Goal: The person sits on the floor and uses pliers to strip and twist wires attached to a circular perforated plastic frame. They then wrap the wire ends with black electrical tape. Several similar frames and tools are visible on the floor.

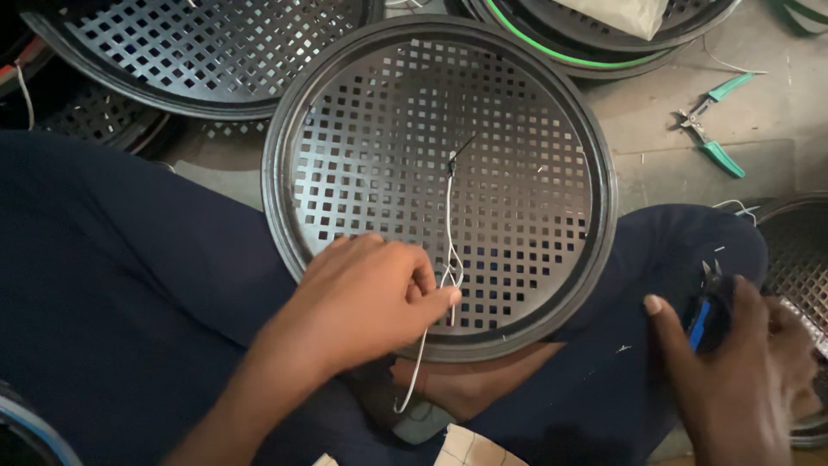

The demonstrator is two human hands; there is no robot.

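pliers (712,129): green-handled, lying on the floor (776,95), right of the stacked grilles
stacked grilles (207,52): black, round, perforated, at the top left
green-rimmed grille (586,43): top centre, just left of the pliers
trousers (112,285): dark blue

Grey floor (776,129); green-handled pliers (711,129), perforated trays (207,52).

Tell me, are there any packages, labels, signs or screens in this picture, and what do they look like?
No labels, signs or screens show.
Bag: top edge, lying in a black round grille with a green rim; pale, crumpled, mostly cut off, perhaps a package.
Checked sheet: bottom edge, below the left hand; cream with a thin grid, kind unclear.
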